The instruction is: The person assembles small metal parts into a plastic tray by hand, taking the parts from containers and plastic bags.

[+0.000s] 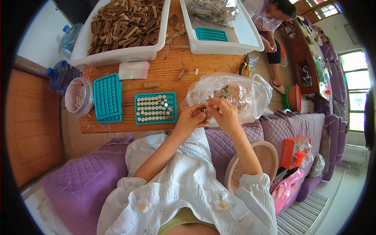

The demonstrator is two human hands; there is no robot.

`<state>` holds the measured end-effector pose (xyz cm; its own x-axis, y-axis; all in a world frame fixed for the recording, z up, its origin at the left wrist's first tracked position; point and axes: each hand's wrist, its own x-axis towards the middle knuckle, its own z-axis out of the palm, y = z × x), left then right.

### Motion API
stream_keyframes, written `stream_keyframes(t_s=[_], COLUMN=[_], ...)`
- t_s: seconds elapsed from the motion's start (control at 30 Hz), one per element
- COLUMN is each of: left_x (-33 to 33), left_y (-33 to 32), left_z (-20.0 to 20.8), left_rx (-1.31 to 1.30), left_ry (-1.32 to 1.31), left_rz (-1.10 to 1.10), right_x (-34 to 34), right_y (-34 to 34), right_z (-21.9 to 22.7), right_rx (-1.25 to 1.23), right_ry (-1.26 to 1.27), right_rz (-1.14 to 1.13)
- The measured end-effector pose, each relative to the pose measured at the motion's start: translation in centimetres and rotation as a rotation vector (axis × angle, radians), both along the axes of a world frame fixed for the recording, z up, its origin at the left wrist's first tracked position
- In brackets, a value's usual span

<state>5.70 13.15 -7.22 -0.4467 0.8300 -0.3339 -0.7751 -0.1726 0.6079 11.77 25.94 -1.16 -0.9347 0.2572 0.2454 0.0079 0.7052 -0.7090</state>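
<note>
Over the table's front edge, my left hand (192, 116) is closed on a small dark brown piece (204, 111) with what look like shiny metal parts. My right hand (224, 112) reaches in from the other side, its thumb and fingers pinched at the piece; whether they hold something else is too small to tell. Left of my hands lies a teal tray (156, 122) with rows of small round whitish discs (150, 108). Just beyond my right hand sits a clear plastic bag (199, 84) with brown pieces inside.
Stacked teal trays (106, 98) and a bucket (71, 102) stand left. A white bin (113, 58) of brown casings and another white bin (223, 47) line the back. Pliers (246, 66) lie beyond the bag. A person (266, 23) sits at back right. A basket (268, 156) is beside my right arm.
</note>
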Motion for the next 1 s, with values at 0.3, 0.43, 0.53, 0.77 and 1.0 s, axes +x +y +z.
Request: stream_keyframes(t_s=[0.3, 0.43, 0.53, 0.77, 1.0], left_x=[0.4, 0.3, 0.3, -0.9, -0.7], left_y=[0.1, 0.3, 0.5, 0.6, 1.1], left_z=[-0.3, 0.0, 0.7, 2.4, 2.3], left_rx=[0.006, 0.011, -0.043, -0.064, -0.033], left_ry=[0.117, 0.199, 0.243, 0.453, 0.377], left_rz=[-0.015, -0.065, -0.139, -0.255, -0.239], right_x=[1.1, 2.0, 2.2, 1.4, 1.5], right_y=[0.1, 1.1, 1.9, 2.8, 2.4], right_z=[-2.2, -2.2, -2.7, -1.2, -1.8], right_rx=[0.087, -0.067, -0.481, -1.173, -1.288], right_ry=[0.185, 0.037, -0.148, -0.467, -0.411], right_rz=[0.012, 0.032, 0.064, 0.218, 0.115])
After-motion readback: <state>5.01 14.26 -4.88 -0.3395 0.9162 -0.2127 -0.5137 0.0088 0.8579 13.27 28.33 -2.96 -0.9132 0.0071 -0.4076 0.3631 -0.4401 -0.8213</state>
